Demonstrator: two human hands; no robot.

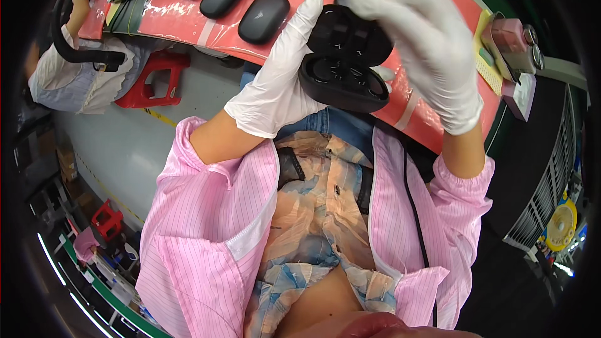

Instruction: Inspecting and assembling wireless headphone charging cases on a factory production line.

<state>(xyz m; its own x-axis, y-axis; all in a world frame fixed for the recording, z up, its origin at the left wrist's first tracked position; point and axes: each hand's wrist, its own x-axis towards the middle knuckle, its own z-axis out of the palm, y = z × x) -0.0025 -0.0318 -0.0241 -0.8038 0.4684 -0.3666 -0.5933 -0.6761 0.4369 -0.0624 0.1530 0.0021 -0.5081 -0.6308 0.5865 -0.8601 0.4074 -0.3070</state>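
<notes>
Black case (344, 95) is resting open in the left hand (285, 81), with the right hand (435, 56) hovering beside its lid (352, 31).
Left hand is gripping the case, its thumb lying along the lid's side and its fingertips (383, 73) showing past the far side; right hand is bending its fingers near the lid's upper edge, blurring, so whether it is holding or touching anything cannot be told. Closed cases (263, 19) are lying on the red mat (164, 20) beyond the left hand. By judgement, the step in hand is handling the opened case; the next move is calling for a steady left grip, the lid staying back, and careful right fingertips.
</notes>
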